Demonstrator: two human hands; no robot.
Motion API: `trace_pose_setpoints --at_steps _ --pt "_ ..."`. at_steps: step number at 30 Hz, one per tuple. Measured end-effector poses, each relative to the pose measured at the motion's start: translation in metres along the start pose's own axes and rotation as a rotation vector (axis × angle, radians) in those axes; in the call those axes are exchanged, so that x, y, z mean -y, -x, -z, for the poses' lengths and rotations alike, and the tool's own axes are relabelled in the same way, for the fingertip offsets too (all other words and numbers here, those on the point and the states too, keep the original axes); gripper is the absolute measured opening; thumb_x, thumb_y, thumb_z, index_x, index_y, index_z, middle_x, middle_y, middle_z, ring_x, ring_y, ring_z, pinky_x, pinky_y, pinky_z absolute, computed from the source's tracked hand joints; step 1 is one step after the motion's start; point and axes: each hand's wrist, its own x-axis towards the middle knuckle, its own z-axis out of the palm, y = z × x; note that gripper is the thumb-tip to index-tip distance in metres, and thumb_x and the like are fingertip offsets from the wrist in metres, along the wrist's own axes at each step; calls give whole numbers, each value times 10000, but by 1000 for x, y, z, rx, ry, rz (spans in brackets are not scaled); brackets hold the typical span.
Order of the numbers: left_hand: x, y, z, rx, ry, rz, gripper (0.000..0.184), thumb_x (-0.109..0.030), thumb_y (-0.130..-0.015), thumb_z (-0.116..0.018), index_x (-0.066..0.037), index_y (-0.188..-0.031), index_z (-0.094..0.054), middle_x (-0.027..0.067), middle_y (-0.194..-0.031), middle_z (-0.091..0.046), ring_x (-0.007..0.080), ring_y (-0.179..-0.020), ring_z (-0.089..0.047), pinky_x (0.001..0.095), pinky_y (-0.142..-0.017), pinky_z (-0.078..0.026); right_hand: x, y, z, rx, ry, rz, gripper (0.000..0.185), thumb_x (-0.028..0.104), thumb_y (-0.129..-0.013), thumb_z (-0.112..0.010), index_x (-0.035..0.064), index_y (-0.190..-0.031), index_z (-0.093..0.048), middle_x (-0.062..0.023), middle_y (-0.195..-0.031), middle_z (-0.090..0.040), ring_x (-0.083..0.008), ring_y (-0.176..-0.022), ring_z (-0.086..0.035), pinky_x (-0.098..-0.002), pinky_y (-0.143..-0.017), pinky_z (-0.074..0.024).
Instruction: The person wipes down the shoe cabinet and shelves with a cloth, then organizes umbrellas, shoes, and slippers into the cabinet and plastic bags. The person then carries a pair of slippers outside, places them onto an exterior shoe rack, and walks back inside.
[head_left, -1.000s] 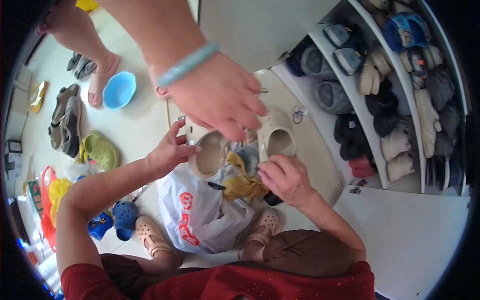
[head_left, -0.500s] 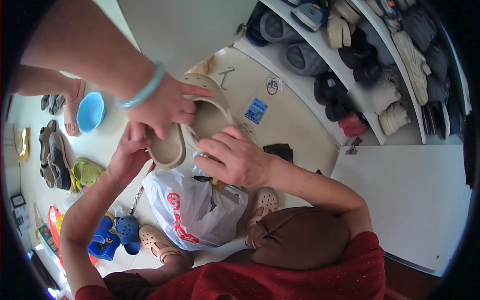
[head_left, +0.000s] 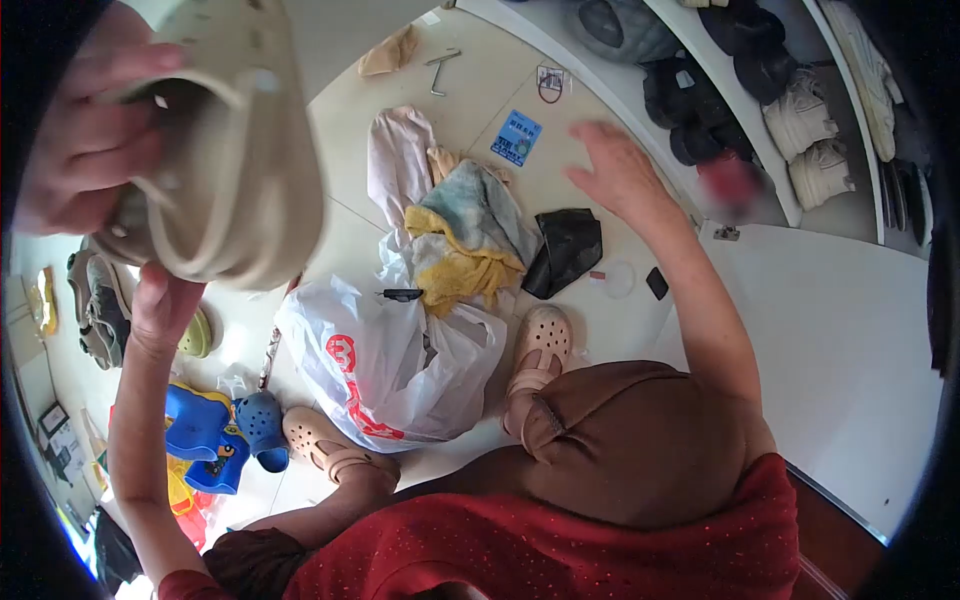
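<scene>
A pair of beige clogs [head_left: 245,170], slightly blurred, is held up close at the upper left. Below them, my left hand [head_left: 165,305] pinches their lower edge, its thumb showing and the other fingers mostly hidden behind. Another person's hand [head_left: 95,140] grips the same clogs from the left. Over the floor on the right, my right hand [head_left: 625,170] is raised, fingers apart and holding nothing. Between my feet stands a white plastic bag [head_left: 400,370] with red print. Grey and yellow cloths [head_left: 470,235] lie just beyond it.
Shoe shelves [head_left: 740,130] line the upper right, above an open white cabinet door [head_left: 820,350]. A black pouch [head_left: 565,250], a blue card [head_left: 516,138] and a metal hex key [head_left: 440,70] lie on the floor. Blue clogs [head_left: 262,425] sit at the left.
The beige clogs have moved up and left, closer to the camera, with my left hand and the other person's hand. My right hand has let go and swung right. The view has shifted.
</scene>
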Motion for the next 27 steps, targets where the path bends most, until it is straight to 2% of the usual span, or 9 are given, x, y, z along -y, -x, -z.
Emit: trace_pose_setpoints --at_steps 2,6,7,12,15,18,20,25,27 --pt "-7 -2 -7 7 -68 86 1188 -540 -592 -845 -145 -1495 -183 119 -1438 -388 283 -1220 -505 423 -996 -459 -19 17 -21 439 159 -194 741 325 -674 -817 63 -1262 -452 -209 -1279 -473 -407 -1153 -507 -497 -941 -447" --pt "-7 -20 -59 52 -447 271 1190 -336 -539 -901 -126 -1484 -209 136 -1286 -511 197 -988 -603 312 -834 -498 -50 74 -119 353 -195 -249 1136 433 -557 -876 127 -1436 -225 -323 -1440 -215 -538 -1182 -439 -537 -978 -422" --pt "4 -13 -64 171 -753 222 1001 -195 -634 -865 -94 -1444 -285 74 -1265 -537 169 -1048 -575 330 -894 -482 -31 85 -122 363 -75 -232 1114 425 -555 -880 126 -1421 -246 -316 -1431 -229 -538 -1186 -428 -549 -971 -420" --pt "79 12 -119 767 -1483 -3 953 -351 -608 -845 -159 -1412 -370 154 -1417 -379 349 -1280 -400 503 -1051 -348 -34 85 -136 394 -376 -130 862 364 -527 -893 157 -1256 -482 -192 -1412 -327 -415 -1316 -304 -629 -997 -331" --pt "106 16 -128 996 -1761 -257 891 -388 -654 -796 -225 -1416 -363 166 -1457 -314 364 -1297 -366 633 -978 -352 12 87 -80 367 260 174 776 339 -505 -887 150 -1180 -554 -104 -1366 -398 -342 -1282 -365 -618 -996 -322" --pt "91 5 -132 992 -1718 -152 857 -387 -649 -801 -195 -1384 -405 169 -1449 -326 369 -1289 -375 634 -968 -356 -20 98 -137 338 292 273 194 207 -804 -553 139 -983 -588 -69 -1167 -519 -266 -1133 -484 -540 -921 -375" --pt "82 0 -127 941 -1728 -134 830 -406 -658 -794 -160 -1362 -429 176 -1437 -344 375 -1280 -391 613 -979 -343 -25 100 -121 248 340 327 294 163 -728 -669 119 -993 -551 -63 -967 -592 -219 -981 -588 -540 -913 -364" --pt "74 -9 -121 917 -1694 -78 799 -451 -709 -749 -127 -1365 -426 199 -1420 -354 375 -1268 -414 500 -992 -364 -33 72 -90 49 -185 -89 390 33 -728 -657 31 -1052 -440 -203 -1040 -538 -419 -959 -560 -464 -778 -492" --pt "89 -8 -110 945 -1690 -179 825 -503 -686 -755 -131 -1354 -444 224 -1393 -394 392 -1223 -467 524 -961 -397 -26 65 -84 108 -85 -70 483 172 -740 -722 28 -1097 -429 -215 -1092 -519 -413 -982 -562 -491 -790 -488"
